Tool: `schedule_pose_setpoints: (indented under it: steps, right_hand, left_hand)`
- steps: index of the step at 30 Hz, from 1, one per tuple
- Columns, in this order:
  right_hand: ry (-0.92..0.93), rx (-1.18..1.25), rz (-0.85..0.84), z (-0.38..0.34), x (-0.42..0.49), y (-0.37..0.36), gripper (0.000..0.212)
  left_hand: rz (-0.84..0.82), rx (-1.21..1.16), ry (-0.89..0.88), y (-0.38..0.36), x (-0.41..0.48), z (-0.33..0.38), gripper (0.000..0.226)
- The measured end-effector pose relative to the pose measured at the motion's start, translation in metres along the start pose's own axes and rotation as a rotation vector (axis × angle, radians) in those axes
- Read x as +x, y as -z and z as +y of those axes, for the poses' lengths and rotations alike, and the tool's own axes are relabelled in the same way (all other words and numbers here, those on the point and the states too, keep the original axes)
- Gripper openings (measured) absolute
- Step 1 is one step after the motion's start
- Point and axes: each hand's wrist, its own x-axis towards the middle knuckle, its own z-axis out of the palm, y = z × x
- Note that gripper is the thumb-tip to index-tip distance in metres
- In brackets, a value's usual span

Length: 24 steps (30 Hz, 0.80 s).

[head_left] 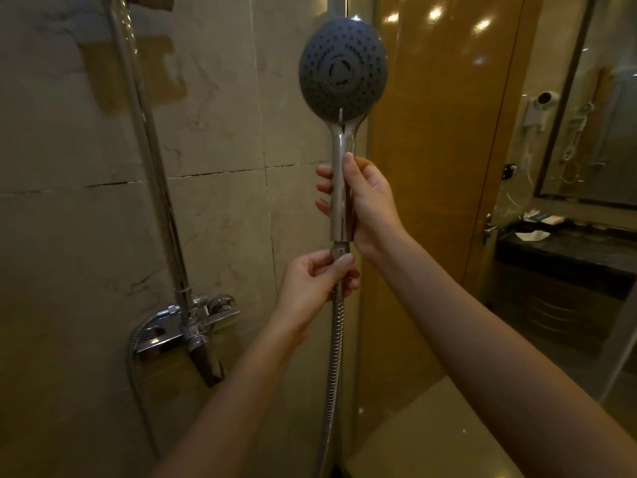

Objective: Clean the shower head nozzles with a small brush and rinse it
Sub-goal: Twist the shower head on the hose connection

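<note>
My right hand (367, 205) is wrapping round the chrome handle (339, 215) of the shower head (343, 69), with the thumb lying up the front and the fingertips showing past its left side. My left hand (315, 282) is pinching the nut (340, 251) just below the handle's end between thumb and curled fingers, where the ribbed metal hose (334, 357) is joining on. The hose is hanging straight down from there between my forearms.

I am holding the shower head upright in front of a beige marble-tiled wall (224, 219), whose dark grout lines are crossing behind my hands. To the left, a chrome pipe (151, 150) is running down the wall to the tap (188, 322), and a second loop of hose is curving out beneath it.

The shower head's round grey face is turning toward me, dotted with rings of small nozzles around a raised centre disc, and a chrome neck is tapering into the handle.

Just right of the shower head, the edge of a glass panel (365, 305) is standing close. Beyond it a wooden door (441, 132) is reflecting ceiling lights, and a dark counter (568, 250) is sitting under a framed mirror (593, 125), well apart from my hands
</note>
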Motion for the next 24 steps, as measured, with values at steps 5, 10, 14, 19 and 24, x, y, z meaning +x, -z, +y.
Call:
schedule_pose_setpoints:
  steps: [5,10,14,19,24]
  right_hand:
    - [-0.033,0.002,0.048,0.003,0.005,-0.005,0.035]
    - [0.035,-0.124,0.005,0.003,0.003,-0.007,0.029]
    - [0.132,-0.292,-0.040,0.004,-0.001,-0.008,0.021]
    - [0.105,-0.118,0.018,0.004,-0.002,-0.008,0.033]
    - [0.086,-0.060,-0.034,0.004,0.000,-0.005,0.028]
  left_hand:
    - [-0.002,0.021,-0.012,0.004,0.002,0.002,0.011]
    - [0.000,0.005,0.004,0.004,0.002,0.002,0.012]
    - [0.015,0.010,0.014,0.004,0.003,0.000,0.012]
    - [0.024,0.012,-0.001,0.009,0.002,0.000,0.012]
    - [0.062,-0.049,0.008,0.017,0.004,0.008,0.019]
